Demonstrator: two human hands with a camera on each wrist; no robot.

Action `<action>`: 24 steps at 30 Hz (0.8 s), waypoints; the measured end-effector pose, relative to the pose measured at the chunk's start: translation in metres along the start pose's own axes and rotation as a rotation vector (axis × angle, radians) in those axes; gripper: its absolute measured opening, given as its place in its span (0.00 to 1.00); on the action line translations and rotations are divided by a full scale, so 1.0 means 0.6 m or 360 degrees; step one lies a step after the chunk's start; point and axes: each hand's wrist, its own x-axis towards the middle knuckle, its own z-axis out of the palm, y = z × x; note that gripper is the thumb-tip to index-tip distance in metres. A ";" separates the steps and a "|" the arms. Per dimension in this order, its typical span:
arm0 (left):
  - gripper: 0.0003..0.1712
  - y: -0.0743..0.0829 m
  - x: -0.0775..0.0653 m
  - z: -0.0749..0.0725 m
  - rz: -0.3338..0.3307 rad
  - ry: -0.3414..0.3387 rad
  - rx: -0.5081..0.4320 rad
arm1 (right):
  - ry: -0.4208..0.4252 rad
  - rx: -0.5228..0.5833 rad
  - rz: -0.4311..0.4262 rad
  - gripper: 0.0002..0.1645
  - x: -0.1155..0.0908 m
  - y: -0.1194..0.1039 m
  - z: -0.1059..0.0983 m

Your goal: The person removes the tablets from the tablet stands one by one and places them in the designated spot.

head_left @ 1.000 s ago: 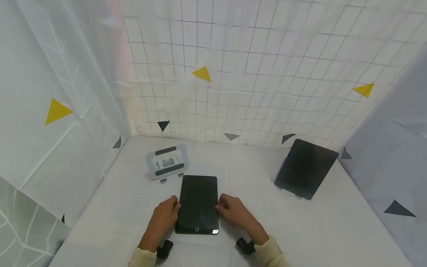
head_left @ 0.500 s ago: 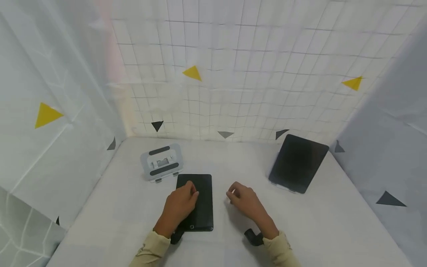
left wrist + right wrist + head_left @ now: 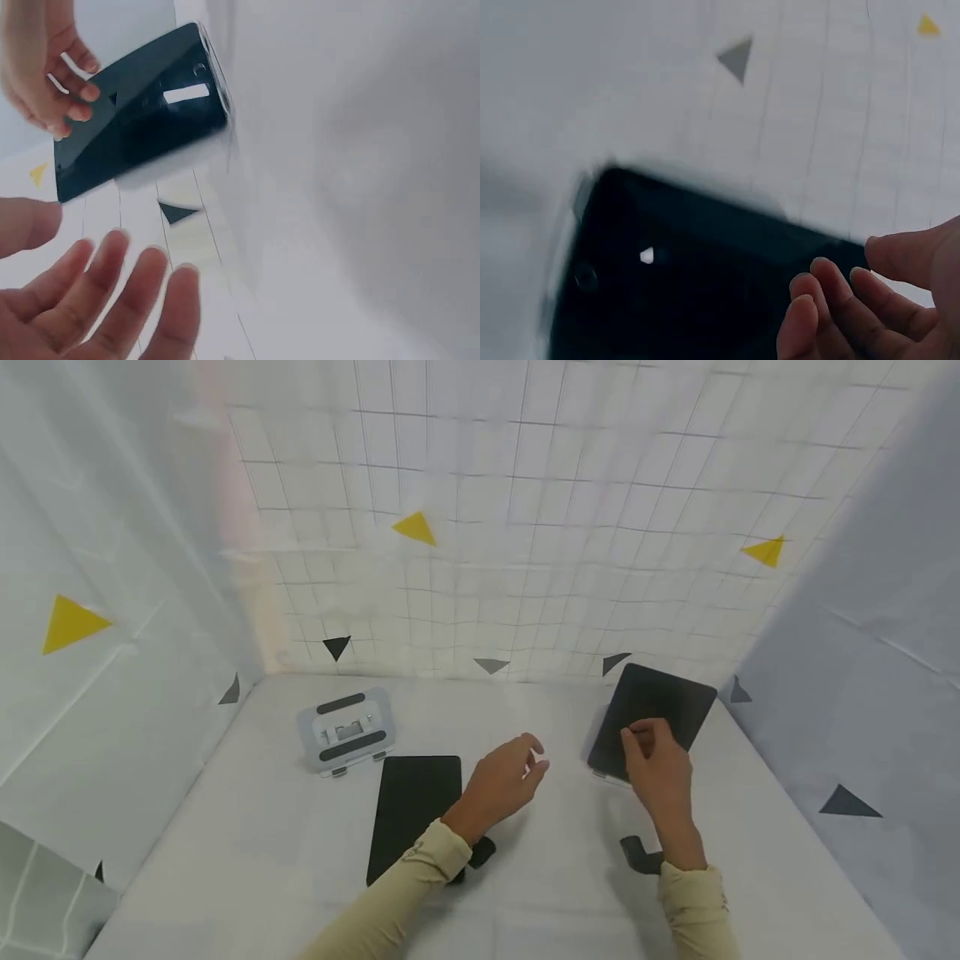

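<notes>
Two black tablets and two stands share the white tabletop. One flat tablet lies toward the near edge, left of the middle, partly covered by the left sleeve. One propped tablet leans back near the far right corner; its screen is glossy with a white reflection, its corners are rounded, and a round button sits by its lower edge. The pale lip of its stand shows beneath. The bare grey stand, with two dark strips, stands near the far left corner.

The left hand hovers between the tablets, thumb and fingers spread apart. The right hand is before the propped tablet, fingers loosely bent, thumb apart; whether it touches the tablet cannot be told. Three yellow triangles mark the walls.
</notes>
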 end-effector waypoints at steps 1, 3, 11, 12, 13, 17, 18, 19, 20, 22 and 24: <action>0.14 0.006 0.012 0.011 -0.0003 0.0002 -0.0021 | 0.0041 -0.0016 0.0035 0.16 0.010 0.007 -0.009; 0.14 0.020 0.034 0.032 -0.0021 -0.0004 -0.0060 | 0.0118 -0.0065 0.0117 0.19 0.028 0.021 -0.027; 0.13 0.042 0.091 0.119 -0.0161 -0.0088 -0.0223 | 0.0316 -0.0171 0.0469 0.20 0.046 0.082 -0.066; 0.13 0.041 0.095 0.127 -0.0168 -0.0086 -0.0230 | 0.0303 -0.0175 0.0480 0.20 0.045 0.089 -0.067; 0.13 0.039 0.099 0.133 -0.0176 -0.0078 -0.0235 | 0.0281 -0.0175 0.0491 0.21 0.043 0.095 -0.067; 0.14 0.031 0.120 0.156 -0.0191 0.0016 -0.0243 | 0.0156 -0.0202 0.0474 0.23 0.040 0.115 -0.073; 0.14 0.029 0.126 0.161 -0.0193 0.0044 -0.0235 | 0.0109 -0.0212 0.0466 0.23 0.040 0.120 -0.076; 0.13 0.027 0.131 0.166 -0.0187 0.0063 -0.0219 | 0.0052 -0.0222 0.0460 0.24 0.040 0.125 -0.080; 0.13 0.025 0.135 0.171 -0.0181 0.0079 -0.0202 | -0.0024 -0.0230 0.0456 0.24 0.041 0.129 -0.083; 0.11 0.022 0.142 0.180 -0.0158 0.0086 -0.0132 | -0.0187 -0.0233 0.0439 0.25 0.042 0.137 -0.089; 0.09 0.021 0.146 0.185 -0.0135 0.0087 -0.0080 | -0.0304 -0.0207 0.0413 0.25 0.044 0.145 -0.092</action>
